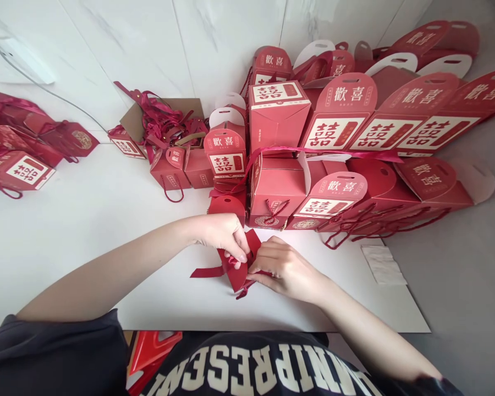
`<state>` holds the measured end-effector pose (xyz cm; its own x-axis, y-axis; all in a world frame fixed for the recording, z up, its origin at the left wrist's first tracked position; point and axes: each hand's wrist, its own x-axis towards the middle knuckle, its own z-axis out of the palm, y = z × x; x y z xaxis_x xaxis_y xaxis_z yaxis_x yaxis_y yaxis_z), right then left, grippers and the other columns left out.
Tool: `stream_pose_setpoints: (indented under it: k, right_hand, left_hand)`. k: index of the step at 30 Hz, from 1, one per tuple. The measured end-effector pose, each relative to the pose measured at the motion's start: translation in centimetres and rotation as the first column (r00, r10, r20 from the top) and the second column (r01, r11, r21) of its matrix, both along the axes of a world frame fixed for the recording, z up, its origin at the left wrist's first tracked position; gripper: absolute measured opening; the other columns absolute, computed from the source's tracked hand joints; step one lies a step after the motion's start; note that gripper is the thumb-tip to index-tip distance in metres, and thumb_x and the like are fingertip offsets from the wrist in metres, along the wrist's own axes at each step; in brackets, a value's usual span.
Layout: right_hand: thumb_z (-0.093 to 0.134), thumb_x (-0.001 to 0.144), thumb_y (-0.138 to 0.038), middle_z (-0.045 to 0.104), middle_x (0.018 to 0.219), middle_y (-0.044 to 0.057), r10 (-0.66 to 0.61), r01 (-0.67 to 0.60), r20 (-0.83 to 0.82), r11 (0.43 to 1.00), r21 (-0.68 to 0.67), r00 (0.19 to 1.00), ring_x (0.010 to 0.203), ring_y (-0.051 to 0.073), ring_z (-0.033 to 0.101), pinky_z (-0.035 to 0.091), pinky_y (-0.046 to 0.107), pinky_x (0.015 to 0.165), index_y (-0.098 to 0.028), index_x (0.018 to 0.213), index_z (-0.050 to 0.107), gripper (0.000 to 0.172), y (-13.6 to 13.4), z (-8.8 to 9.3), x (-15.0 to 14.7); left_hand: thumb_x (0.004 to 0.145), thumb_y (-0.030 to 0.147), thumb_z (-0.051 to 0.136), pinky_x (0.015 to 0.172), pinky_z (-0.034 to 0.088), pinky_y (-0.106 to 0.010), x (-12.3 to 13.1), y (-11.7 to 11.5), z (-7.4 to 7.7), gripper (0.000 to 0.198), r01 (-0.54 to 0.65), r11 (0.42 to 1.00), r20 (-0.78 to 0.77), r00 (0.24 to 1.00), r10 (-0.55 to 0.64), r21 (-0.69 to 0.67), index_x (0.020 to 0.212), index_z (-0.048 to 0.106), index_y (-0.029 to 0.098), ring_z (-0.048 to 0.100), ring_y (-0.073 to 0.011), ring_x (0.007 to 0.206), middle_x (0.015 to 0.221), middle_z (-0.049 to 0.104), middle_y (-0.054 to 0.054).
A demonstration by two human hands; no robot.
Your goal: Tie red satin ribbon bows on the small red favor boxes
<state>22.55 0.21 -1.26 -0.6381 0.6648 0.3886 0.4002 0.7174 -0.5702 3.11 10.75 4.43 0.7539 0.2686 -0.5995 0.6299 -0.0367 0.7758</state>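
A small red gift box point(236, 276) stands on the white table in front of me, with a dark red ribbon point(207, 272) at its top. One ribbon end sticks out to the left, and a short tassel point(242, 293) hangs at the near side. My left hand point(225, 234) reaches over the box from behind, thumb and fingers pinched on the ribbon. From the right, my right hand point(286, 267) closes its thumb and fingertips on the ribbon against the box's edge. The fingers cover much of the ribbon and box top.
Stacked red gift boxes point(280, 121) fill the back right, with cords and a long ribbon point(322, 150) across them. A cardboard box point(192, 104) of ribbons stands behind. More red boxes point(28, 170) are at far left. White tissue point(383, 265) lies near the right edge.
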Motion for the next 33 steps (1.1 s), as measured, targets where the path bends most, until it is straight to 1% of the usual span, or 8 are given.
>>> stream_pose_setpoints:
  k: [6, 11, 14, 18, 22, 24, 27, 33]
  right_hand:
    - [0.061, 0.094, -0.026, 0.066, 0.082, 0.004, 0.011, -0.009, 0.02, 0.997, -0.076, 1.0, 0.077, 0.018, 0.059, 0.043, 0.034, 0.077, -0.019, 0.089, 0.066, 0.01, 0.3, 0.4, 0.2]
    - [0.049, 0.097, -0.016, 0.065, 0.108, 0.009, -0.034, -0.001, -0.166, 0.978, -0.21, 0.986, 0.098, 0.019, 0.061, 0.049, 0.035, 0.087, -0.02, 0.098, 0.06, 0.011, 1.7, 1.2, 0.7]
    - [0.046, 0.098, -0.015, 0.065, 0.117, 0.01, -0.052, 0.035, -0.124, 0.99, -0.137, 0.991, 0.11, 0.022, 0.058, 0.046, 0.04, 0.096, -0.021, 0.11, 0.058, 0.018, 2.6, 0.6, 0.5]
    - [0.052, 0.098, -0.021, 0.067, 0.11, 0.008, -0.113, 0.111, -0.033, 0.993, -0.049, 0.993, 0.103, 0.023, 0.058, 0.045, 0.042, 0.091, -0.021, 0.108, 0.064, 0.015, 3.0, -0.4, 0.3]
    - [0.056, 0.097, -0.023, 0.068, 0.098, 0.007, -0.183, 0.18, -0.082, 0.983, -0.035, 0.98, 0.095, 0.022, 0.058, 0.045, 0.04, 0.084, -0.023, 0.103, 0.072, 0.016, 2.8, -1.1, 0.5]
    - [0.058, 0.096, -0.023, 0.069, 0.096, 0.006, -0.19, 0.183, -0.123, 0.981, -0.072, 0.974, 0.093, 0.022, 0.059, 0.046, 0.04, 0.084, -0.025, 0.103, 0.073, 0.016, 2.8, -1.2, 0.6]
    - [0.064, 0.093, -0.024, 0.071, 0.097, 0.005, -0.177, 0.152, -0.173, 0.977, -0.148, 0.969, 0.094, 0.021, 0.059, 0.047, 0.04, 0.087, -0.025, 0.1, 0.075, 0.013, 3.0, -1.2, 0.5]
    - [0.065, 0.088, -0.016, 0.074, 0.099, 0.004, -0.191, 0.175, -0.182, 0.98, -0.099, 0.965, 0.096, 0.022, 0.061, 0.048, 0.041, 0.088, -0.023, 0.093, 0.071, 0.011, 2.7, -1.0, 0.0]
  left_hand:
    - [0.069, 0.019, 0.066, 0.054, 0.044, -0.02, 0.0, -1.6, 0.0, 0.015, -0.069, 0.971, -0.008, 0.997, 0.073, 0.23, 0.078, 0.078, 0.016, 0.063, -0.013, 0.062, 0.069, 0.074, -0.002]
    - [0.069, 0.018, 0.063, 0.051, 0.038, -0.021, 0.1, -3.7, 0.4, 0.01, -0.095, 0.862, 0.013, 0.995, 0.102, 0.497, 0.068, 0.073, 0.017, 0.056, -0.0109, 0.056, 0.058, 0.065, 0.003]
    - [0.07, 0.016, 0.063, 0.058, 0.042, -0.023, 0.0, -5.1, 0.2, 0.012, -0.101, 0.715, 0.049, 0.994, 0.093, 0.692, 0.071, 0.074, 0.019, 0.058, -0.0122, 0.06, 0.065, 0.067, 0.002]
    - [0.079, 0.013, 0.06, 0.068, 0.047, -0.025, -0.5, -6.7, -1.2, 0.014, -0.198, 0.408, 0.171, 0.98, 0.102, 0.891, 0.076, 0.072, 0.021, 0.064, -0.0147, 0.074, 0.08, 0.071, 0.001]
    - [0.086, 0.012, 0.058, 0.066, 0.049, -0.022, -1.5, -7.2, -4.3, 0.015, -0.325, 0.095, 0.328, 0.944, -0.019, 0.941, 0.085, 0.069, 0.021, 0.065, -0.0116, 0.071, 0.081, 0.071, 0.001]
    - [0.087, 0.012, 0.06, 0.068, 0.051, -0.022, -1.9, -7.0, -5.6, 0.013, -0.387, -0.009, 0.384, 0.917, -0.112, 0.922, 0.091, 0.068, 0.021, 0.065, -0.0107, 0.071, 0.083, 0.072, 0.001]
    - [0.085, 0.01, 0.063, 0.068, 0.053, -0.023, -2.2, -6.7, -6.7, 0.012, -0.425, -0.081, 0.406, 0.895, -0.186, 0.902, 0.091, 0.065, 0.019, 0.065, -0.0115, 0.07, 0.081, 0.071, 0.0]
    - [0.086, 0.009, 0.062, 0.07, 0.056, -0.026, -2.1, -7.1, -6.8, 0.01, -0.407, -0.104, 0.382, 0.902, -0.2, 0.907, 0.088, 0.061, 0.018, 0.067, -0.0131, 0.072, 0.081, 0.07, -0.001]
